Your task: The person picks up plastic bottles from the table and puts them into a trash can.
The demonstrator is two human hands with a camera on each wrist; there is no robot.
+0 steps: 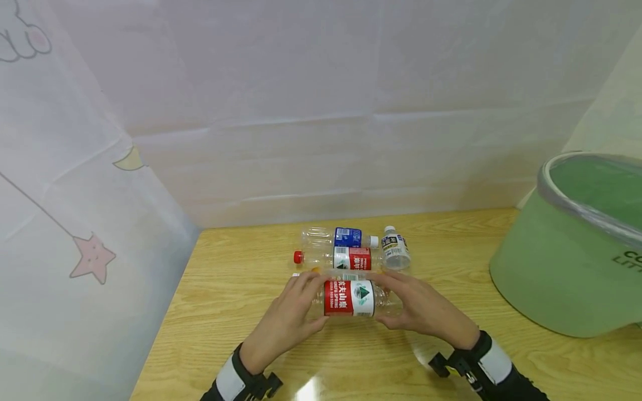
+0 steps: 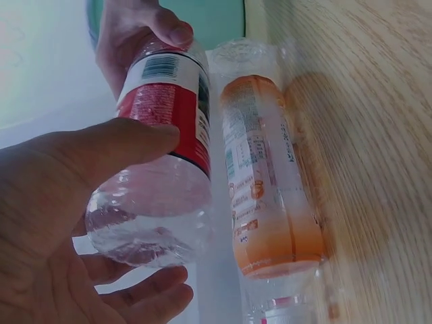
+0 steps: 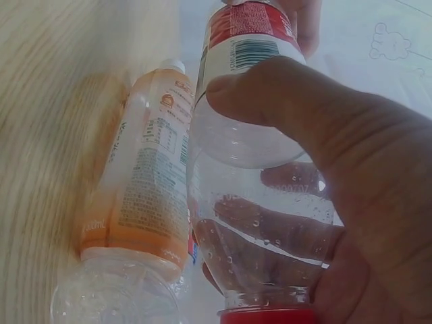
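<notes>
Both my hands grip the red-label water bottle (image 1: pixel 349 298) sideways, near edge of table (image 1: pixel 225 312): left hand (image 1: pixel 288 320) on base, right hand (image 1: pixel 421 309) by cap. Thin plastic, loose hold, so it could slip onto the orange-label bottle (image 2: pixel 266 182).

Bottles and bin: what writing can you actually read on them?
Held bottle, red label: Chinese "农夫山泉".
Green bin: "CO" over "LIT", cut off.
Orange-label bottle: print too blurred.
Blue-label bottle, second red-label bottle, small bottle: too small to read.
</notes>
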